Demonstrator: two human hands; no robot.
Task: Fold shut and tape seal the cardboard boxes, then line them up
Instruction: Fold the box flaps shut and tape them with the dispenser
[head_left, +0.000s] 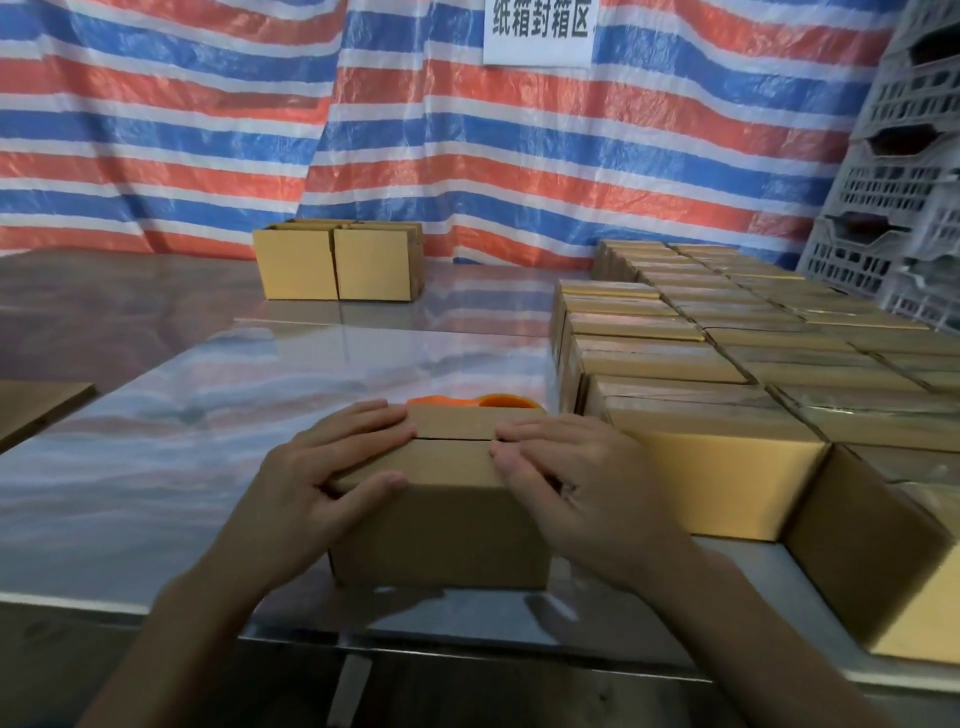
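Observation:
A small brown cardboard box (441, 535) stands near the table's front edge with its two top flaps folded down and meeting at a seam. My left hand (332, 467) lies over the box's left top corner, fingers flat on the flaps and thumb on the front face. My right hand (566, 478) presses flat on the right half of the top with straight fingers. Just behind the box an orange tape dispenser (478, 401) peeks out, mostly hidden.
Rows of several taped boxes (727, 343) fill the table's right side, close to my right hand. Two more boxes (337, 262) stand at the back centre. A flat cardboard piece (36, 405) lies at left. Grey plastic crates (904, 182) are stacked at far right against the striped tarp.

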